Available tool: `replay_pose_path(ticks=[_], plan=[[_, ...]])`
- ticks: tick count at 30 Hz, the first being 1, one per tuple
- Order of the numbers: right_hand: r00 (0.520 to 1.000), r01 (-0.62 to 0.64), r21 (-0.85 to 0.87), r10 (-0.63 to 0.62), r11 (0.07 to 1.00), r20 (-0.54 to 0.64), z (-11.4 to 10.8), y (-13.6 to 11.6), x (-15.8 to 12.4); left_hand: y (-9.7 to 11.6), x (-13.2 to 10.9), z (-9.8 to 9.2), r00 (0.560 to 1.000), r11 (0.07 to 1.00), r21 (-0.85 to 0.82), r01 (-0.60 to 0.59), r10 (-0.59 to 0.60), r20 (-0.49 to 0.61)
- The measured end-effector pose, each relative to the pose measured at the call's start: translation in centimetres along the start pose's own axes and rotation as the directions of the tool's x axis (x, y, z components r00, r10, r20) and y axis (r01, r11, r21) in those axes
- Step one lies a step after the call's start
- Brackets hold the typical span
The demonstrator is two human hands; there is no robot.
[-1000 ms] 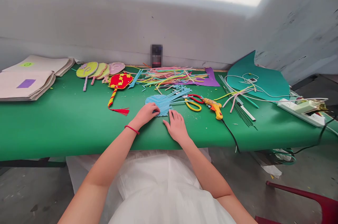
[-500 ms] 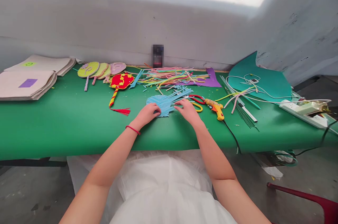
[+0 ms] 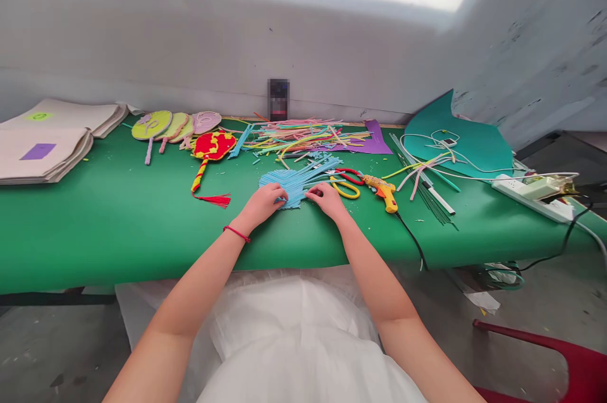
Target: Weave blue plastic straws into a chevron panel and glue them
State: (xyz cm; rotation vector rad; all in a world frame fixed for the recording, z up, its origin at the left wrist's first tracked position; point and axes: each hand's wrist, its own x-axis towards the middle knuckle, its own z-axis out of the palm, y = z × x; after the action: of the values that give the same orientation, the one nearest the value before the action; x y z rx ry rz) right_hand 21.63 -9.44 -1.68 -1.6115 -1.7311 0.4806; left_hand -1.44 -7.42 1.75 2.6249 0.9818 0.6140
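A sheet of light blue pipe cleaners point(image 3: 294, 180) lies on the green table, its strands side by side, with loose ends fanning out to the upper right. My left hand point(image 3: 262, 204) rests at its lower left edge, fingers curled and pressed on the strands. At the right edge my right hand point(image 3: 328, 199) has thumb and forefinger pinched at the end of a blue strand. Just beyond that hand are scissors point(image 3: 346, 190) with one red and one yellow handle. A yellow glue gun point(image 3: 383, 191) lies farther right.
A pile of coloured pipe cleaners point(image 3: 303, 137) lies behind, beside purple sheet point(image 3: 379, 140). To the left are a red fan point(image 3: 214, 145) with a tassel, several pale fans point(image 3: 154, 124) and cloth stacks point(image 3: 42, 153). A power strip point(image 3: 528, 197) and cables occupy the right side.
The view has shifted slightly. My right thumb and forefinger have closed together at the blue sheet's right edge. My left hand stays on the sheet.
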Motion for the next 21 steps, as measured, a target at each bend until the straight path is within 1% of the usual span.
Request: replay_pose_path(ticks=[3, 7, 13, 21], plan=[[1.000, 0.005, 0.005, -0.005, 1.000, 0.007, 0.01, 0.09, 0.00, 0.03, 0.00, 0.19, 0.999, 1.000, -0.001, -0.030, 0.030, -0.029], [0.999, 0.017, 0.028, -0.019, 0.999, 0.037, 0.03, 0.06, -0.07, -0.37, 0.01, 0.70, 0.999, 0.999, -0.004, -0.051, 0.051, -0.010], [0.997, 0.000, 0.084, -0.006, 0.996, 0.076, 0.17, 0.13, 0.02, -0.73, -0.03, 1.03, 0.999, 0.999, -0.007, -0.045, 0.045, -0.002], [0.997, -0.021, 0.119, 0.013, 0.993, 0.073, 0.15, 0.10, -0.05, -0.69, -0.03, 0.97, 0.999, 0.999, -0.011, -0.039, 0.039, 0.009]])
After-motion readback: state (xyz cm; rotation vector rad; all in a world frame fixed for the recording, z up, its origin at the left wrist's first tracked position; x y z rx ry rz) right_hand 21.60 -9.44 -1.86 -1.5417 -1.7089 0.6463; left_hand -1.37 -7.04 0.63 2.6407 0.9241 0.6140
